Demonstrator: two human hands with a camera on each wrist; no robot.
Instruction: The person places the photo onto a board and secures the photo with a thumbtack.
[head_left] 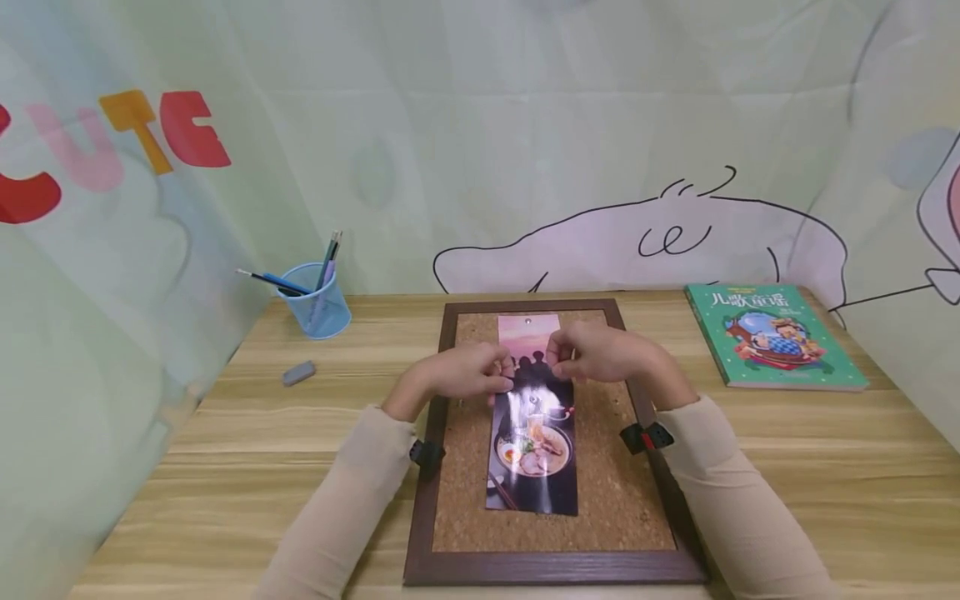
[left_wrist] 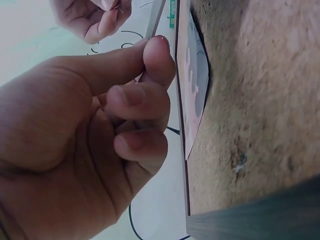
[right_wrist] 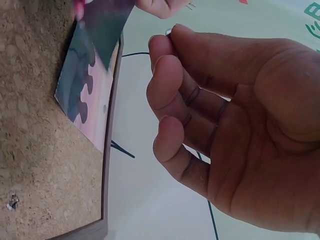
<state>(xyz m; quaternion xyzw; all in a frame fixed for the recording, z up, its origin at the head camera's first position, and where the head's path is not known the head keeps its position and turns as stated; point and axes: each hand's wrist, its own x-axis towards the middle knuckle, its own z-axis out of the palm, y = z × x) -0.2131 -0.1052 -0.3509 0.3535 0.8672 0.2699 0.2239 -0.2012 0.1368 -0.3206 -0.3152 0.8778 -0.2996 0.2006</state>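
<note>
My left hand [head_left: 468, 369] pinches the upper left edge of a ramen photo [head_left: 532, 492]. In the right wrist view that photo's upper end [right_wrist: 110, 35] stands lifted off the cork. My right hand [head_left: 600, 354] is near the photo's upper right corner. Its thumb and forefinger pinch a small shiny thing, apparently a thumbtack [right_wrist: 168, 32], mostly hidden by the fingertips. Above lies a pink sunset photo [head_left: 517, 333] with dark silhouettes, and a round tack [head_left: 528, 321] shows near its top edge. Both photos are over a cork board [head_left: 615, 500] with a brown frame.
On the table [head_left: 322, 467], a blue mesh cup [head_left: 322, 317] with pens and pencils stands at the back left. A grey eraser [head_left: 298, 373] lies in front of it. A green book [head_left: 780, 342] is at the right. A printed curtain [head_left: 360, 125] hangs behind.
</note>
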